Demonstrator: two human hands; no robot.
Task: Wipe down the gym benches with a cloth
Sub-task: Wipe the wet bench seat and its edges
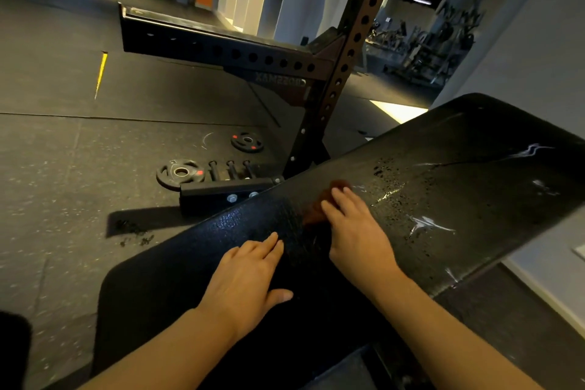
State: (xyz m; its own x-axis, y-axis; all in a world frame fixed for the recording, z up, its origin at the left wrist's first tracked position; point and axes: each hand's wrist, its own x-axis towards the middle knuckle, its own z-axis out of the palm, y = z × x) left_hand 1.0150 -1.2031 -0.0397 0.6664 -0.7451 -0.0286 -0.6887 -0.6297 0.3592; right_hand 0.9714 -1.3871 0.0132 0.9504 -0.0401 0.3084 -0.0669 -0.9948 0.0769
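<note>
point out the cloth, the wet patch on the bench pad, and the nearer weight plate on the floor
cloth [319, 206]: head view, reddish fabric showing left of the right hand's fingers.
wet patch [402, 196]: head view, droplets mid backrest pad.
nearer weight plate [180, 172]: head view, near its centre hole.

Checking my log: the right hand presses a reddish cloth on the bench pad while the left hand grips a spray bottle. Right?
Not quite. The head view shows the left hand holding nothing; it rests flat on the bench pad. The right hand does press the reddish cloth on it.
</note>
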